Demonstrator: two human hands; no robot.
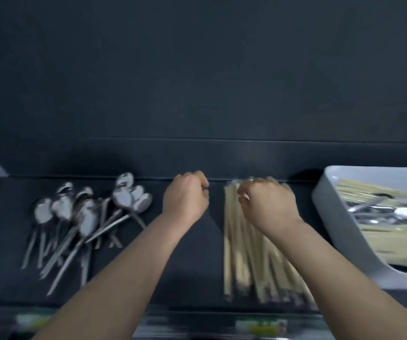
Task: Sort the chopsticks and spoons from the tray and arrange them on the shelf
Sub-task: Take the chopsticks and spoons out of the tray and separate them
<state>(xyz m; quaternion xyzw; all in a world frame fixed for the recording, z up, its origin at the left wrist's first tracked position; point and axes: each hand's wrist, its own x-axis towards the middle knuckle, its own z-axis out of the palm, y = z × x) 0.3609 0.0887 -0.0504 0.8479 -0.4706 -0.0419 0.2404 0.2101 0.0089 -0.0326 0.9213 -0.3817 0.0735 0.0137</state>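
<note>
A pile of several metal spoons (82, 217) lies on the dark shelf (192, 266) at the left, bowls toward the back. A bundle of pale wooden chopsticks (249, 261) lies lengthwise at the centre right. My right hand (268, 204) is over the far ends of the chopsticks with its fingers curled down onto them. My left hand (186, 197) is a loose fist on the shelf between the spoons and the chopsticks, holding nothing that I can see. A grey tray (329, 209) at the right holds more chopsticks and spoons mixed together.
A dark wall (197, 82) rises behind the shelf, with a low ledge along its base. The shelf's front edge (197, 312) runs below my forearms, with blurred labels under it. The frame is motion-blurred.
</note>
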